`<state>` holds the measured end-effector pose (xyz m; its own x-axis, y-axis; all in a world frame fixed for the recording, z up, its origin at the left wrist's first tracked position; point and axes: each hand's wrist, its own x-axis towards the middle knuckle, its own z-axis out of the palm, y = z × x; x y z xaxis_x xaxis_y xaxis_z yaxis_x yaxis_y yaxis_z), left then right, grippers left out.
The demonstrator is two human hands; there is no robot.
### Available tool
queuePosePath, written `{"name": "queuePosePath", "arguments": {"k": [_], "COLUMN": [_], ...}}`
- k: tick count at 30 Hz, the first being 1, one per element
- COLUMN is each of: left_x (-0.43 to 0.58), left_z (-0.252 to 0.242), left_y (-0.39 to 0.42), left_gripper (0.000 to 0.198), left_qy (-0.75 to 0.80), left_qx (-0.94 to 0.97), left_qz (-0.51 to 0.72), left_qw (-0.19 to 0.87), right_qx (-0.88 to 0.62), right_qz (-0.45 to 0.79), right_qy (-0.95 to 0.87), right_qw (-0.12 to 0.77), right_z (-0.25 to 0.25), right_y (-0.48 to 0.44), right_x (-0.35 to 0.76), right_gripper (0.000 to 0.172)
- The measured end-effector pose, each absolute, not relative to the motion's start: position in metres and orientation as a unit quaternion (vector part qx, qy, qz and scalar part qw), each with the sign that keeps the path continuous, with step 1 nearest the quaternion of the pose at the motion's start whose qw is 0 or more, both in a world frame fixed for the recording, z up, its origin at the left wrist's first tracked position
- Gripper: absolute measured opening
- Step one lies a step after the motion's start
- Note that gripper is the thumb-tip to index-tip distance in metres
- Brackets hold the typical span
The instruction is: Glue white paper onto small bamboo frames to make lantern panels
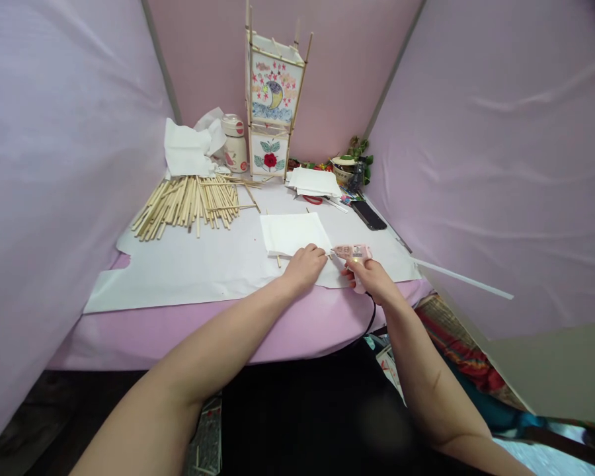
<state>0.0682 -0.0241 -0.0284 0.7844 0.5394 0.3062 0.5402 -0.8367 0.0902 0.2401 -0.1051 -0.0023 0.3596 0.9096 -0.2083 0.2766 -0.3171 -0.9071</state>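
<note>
My right hand (371, 276) is wrapped round a pink glue gun (353, 252) whose nozzle points left at the near right corner of a square white paper panel (293, 233). A black cord hangs from the gun over the table's front edge. My left hand (305, 264) rests with curled fingers on the panel's near edge, pressing it down close to the nozzle. Thin wooden sticks lie under the panel's edges, one poking out toward me.
A pile of wooden sticks (188, 201) lies at the back left. A tall paper lantern (274, 99) with painted panels stands at the back, beside a white jar (235, 143), crumpled paper, a paper stack (313, 181), red scissors and a black phone (369, 215). Pink walls enclose the table.
</note>
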Motion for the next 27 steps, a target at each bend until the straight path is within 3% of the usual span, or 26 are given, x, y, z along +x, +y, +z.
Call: {"name": "queuePosePath", "arguments": {"k": [27], "left_x": [0.0689], "left_z": [-0.0268], "left_y": [-0.0247], "left_gripper": [0.020], "left_qy": [-0.287], "left_qx": [-0.945], "left_qz": [-0.159], "left_qw": [-0.012], "right_qx": [-0.720], "right_qz": [0.368], "right_qy": [-0.432], "right_qw": [0.399], "right_z": [-0.0096], "right_y": [-0.1095], "right_x": [0.2447], "right_gripper": [0.031]}}
